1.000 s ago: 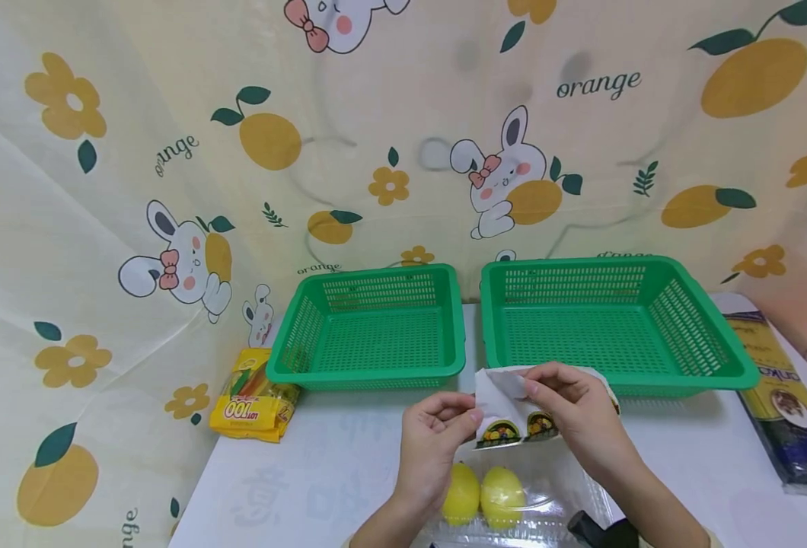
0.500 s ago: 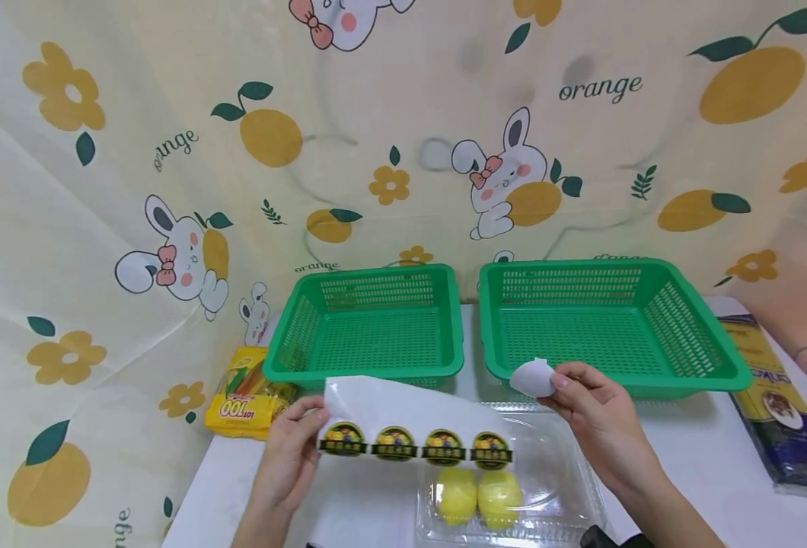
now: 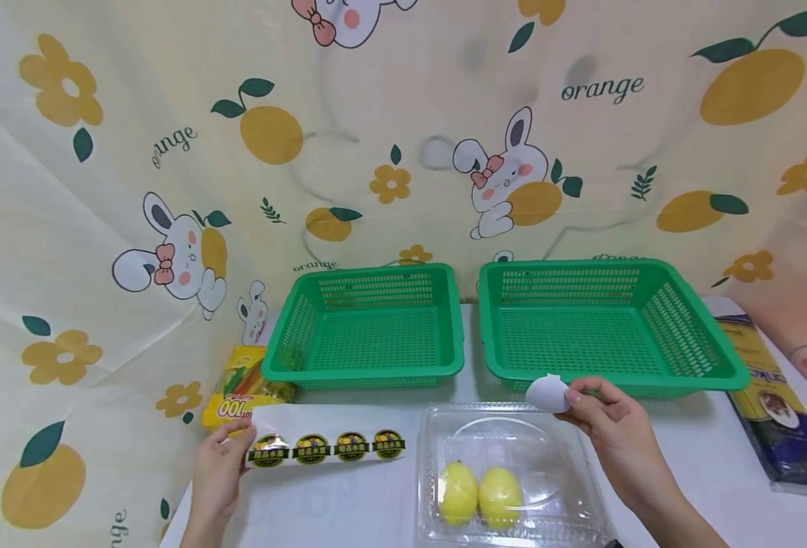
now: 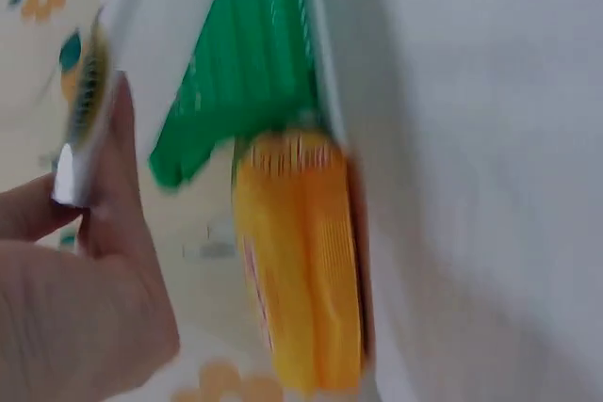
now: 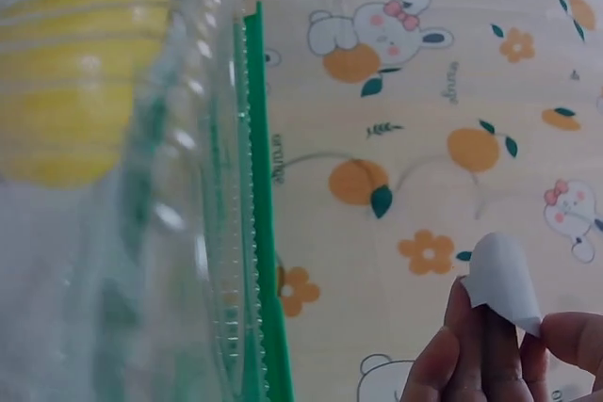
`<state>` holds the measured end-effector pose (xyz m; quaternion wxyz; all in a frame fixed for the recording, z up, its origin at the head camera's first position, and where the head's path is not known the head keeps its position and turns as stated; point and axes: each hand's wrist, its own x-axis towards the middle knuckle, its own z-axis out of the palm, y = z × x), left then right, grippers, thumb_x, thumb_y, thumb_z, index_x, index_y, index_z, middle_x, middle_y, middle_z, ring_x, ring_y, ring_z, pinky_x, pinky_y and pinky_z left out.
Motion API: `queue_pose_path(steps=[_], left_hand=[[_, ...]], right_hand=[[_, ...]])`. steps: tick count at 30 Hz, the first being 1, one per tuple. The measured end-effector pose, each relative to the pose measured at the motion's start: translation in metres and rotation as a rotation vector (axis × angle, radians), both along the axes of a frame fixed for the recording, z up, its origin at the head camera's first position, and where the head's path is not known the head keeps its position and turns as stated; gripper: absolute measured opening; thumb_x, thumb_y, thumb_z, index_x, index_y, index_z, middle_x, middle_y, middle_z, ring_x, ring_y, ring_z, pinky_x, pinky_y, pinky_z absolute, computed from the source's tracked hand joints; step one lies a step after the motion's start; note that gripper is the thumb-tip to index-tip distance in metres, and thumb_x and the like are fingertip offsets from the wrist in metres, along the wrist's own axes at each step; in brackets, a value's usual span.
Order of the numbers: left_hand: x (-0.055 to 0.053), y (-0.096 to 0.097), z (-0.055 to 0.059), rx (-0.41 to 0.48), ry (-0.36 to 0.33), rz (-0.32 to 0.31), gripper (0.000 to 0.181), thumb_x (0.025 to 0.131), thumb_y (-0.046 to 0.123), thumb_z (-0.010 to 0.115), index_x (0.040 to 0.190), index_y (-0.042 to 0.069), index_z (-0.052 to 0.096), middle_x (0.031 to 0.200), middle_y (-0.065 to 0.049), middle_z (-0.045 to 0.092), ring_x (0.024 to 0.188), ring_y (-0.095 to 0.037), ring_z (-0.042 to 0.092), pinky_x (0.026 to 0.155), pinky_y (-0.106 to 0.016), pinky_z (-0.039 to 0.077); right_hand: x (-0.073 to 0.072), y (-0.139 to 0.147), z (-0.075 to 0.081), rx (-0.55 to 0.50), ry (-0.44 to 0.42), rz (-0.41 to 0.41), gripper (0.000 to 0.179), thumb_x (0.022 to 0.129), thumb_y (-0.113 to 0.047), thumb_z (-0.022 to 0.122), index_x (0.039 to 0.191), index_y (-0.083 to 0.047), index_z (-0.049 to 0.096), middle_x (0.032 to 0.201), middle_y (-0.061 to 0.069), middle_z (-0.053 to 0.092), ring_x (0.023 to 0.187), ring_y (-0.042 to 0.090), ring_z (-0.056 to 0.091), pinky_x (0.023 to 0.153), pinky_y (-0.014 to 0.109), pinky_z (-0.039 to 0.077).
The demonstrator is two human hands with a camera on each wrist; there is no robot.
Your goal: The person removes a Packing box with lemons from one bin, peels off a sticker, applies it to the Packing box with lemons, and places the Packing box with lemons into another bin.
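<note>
Patterned backdrop (image 3: 376,99), strip (image 3: 330,438) of four dark emblems (image 3: 352,447) in left hand's (image 3: 217,466) pinch, white piece (image 3: 546,395) in right hand's (image 3: 614,430).

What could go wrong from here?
The white piece in the right hand is bent; if sticky, it might fold onto itself. The clear box has moulded ridges, so anything stuck across them may not lie flat. The label strip, held at one end by the left hand, might flop.
</note>
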<state>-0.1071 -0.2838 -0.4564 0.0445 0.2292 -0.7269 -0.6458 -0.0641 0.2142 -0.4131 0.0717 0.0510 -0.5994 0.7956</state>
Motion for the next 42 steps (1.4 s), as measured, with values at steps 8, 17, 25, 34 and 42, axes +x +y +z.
queue_pose_path(steps=[8,17,25,34,42], left_hand=[[-0.017,0.035,-0.013,-0.381,0.11,-0.112,0.026,0.092,0.007,0.067,0.116,-0.004,0.066,0.082,-0.013,0.074,0.06,-0.01,0.059,0.051,-0.021,0.046],[-0.011,0.053,-0.015,-0.487,0.299,-0.057,0.025,0.088,-0.007,0.065,0.112,-0.013,0.067,0.107,-0.028,0.069,0.097,-0.037,0.069,0.072,-0.008,0.052],[-0.005,0.113,-0.006,-0.247,0.597,-0.232,0.011,0.087,-0.01,0.07,0.096,-0.005,0.074,0.09,-0.016,0.074,0.08,-0.019,0.073,0.071,-0.021,0.058],[0.011,0.231,0.042,-0.067,0.77,-0.826,0.01,0.091,0.005,0.071,0.098,0.0,0.075,0.091,-0.011,0.075,0.079,-0.01,0.07,0.071,-0.032,0.06],[0.013,0.283,0.063,0.065,0.581,-0.83,0.017,0.091,0.017,0.074,0.094,0.0,0.076,0.084,-0.013,0.074,0.072,-0.003,0.067,0.07,-0.026,0.058]], right_hand=[[0.003,0.001,-0.006,-0.004,-0.006,-0.018,0.017,0.101,0.005,0.05,0.101,-0.006,0.063,0.098,0.003,0.072,0.087,0.015,0.069,0.084,0.024,0.056],[0.006,0.003,-0.011,0.006,-0.022,-0.038,0.016,0.102,0.004,0.05,0.101,-0.005,0.064,0.098,0.003,0.073,0.087,0.015,0.07,0.084,0.023,0.056],[0.005,-0.005,-0.013,0.005,0.005,-0.065,0.019,0.1,0.006,0.051,0.1,-0.006,0.065,0.093,0.001,0.073,0.085,0.012,0.069,0.083,0.022,0.055],[0.01,-0.02,-0.006,0.142,-0.034,-0.123,0.005,0.098,0.001,0.059,0.101,0.003,0.062,0.088,-0.002,0.071,0.085,0.013,0.065,0.08,0.022,0.052],[0.015,-0.032,-0.01,0.227,0.106,-0.132,0.007,0.095,0.009,0.059,0.102,0.01,0.06,0.095,0.002,0.069,0.09,0.01,0.065,0.082,0.02,0.052]])
